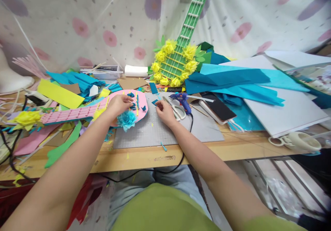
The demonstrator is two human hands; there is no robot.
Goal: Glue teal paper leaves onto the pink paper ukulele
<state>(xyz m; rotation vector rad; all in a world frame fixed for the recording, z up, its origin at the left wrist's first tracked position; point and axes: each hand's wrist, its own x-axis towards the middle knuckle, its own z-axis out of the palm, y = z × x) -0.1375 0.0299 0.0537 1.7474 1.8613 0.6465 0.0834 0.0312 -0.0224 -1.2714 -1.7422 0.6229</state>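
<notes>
The left hand (119,104) rests on the body of a pink paper guitar (77,113) lying on the counter (232,148), fingers curled onto small blue paper bits (134,105) just above a blue paper flower (126,119). The right hand (165,112) sits on the grey mat (155,131) beside scissors (177,109), fingers drawn together. Whether either hand pinches anything cannot be told.

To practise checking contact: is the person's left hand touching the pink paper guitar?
Touching. The head view shows the left hand resting on the round body of the pink paper guitar, with no gap between them.
</notes>
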